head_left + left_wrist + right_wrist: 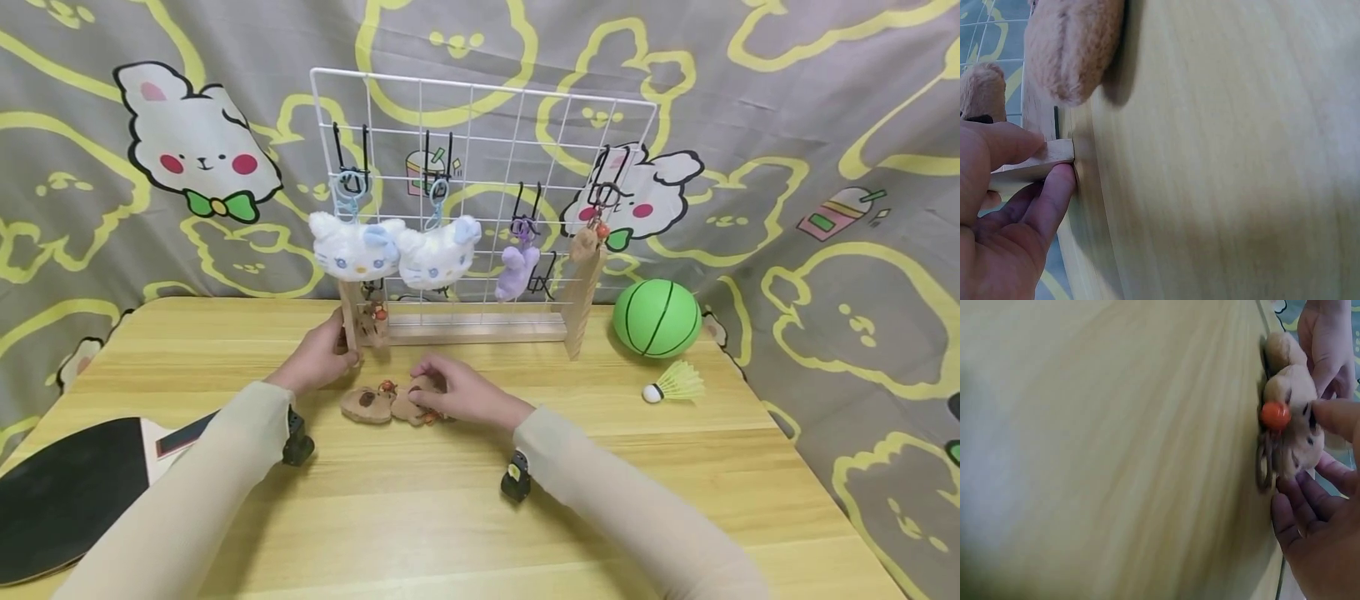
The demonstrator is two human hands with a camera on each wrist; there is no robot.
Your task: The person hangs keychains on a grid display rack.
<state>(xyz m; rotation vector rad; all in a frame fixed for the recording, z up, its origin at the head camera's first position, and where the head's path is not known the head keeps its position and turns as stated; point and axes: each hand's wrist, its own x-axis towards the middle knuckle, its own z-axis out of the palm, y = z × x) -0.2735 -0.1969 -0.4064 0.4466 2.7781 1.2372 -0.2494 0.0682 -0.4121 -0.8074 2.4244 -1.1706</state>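
My left hand grips the left wooden end post of a white wire grid rack; in the left wrist view the thumb and fingers pinch the post's foot. Before the rack, two brown plush keychains lie on the table, the left one apart from my fingers. My right hand holds the right plush keychain between thumb and fingers. An orange ball and a metal ring show on that keychain in the right wrist view.
Two white cat plushes, a purple plush and brown plushes hang from black hooks on the grid. A green ball and a shuttlecock are at the right. A black paddle lies at the left, partly under the sleeve.
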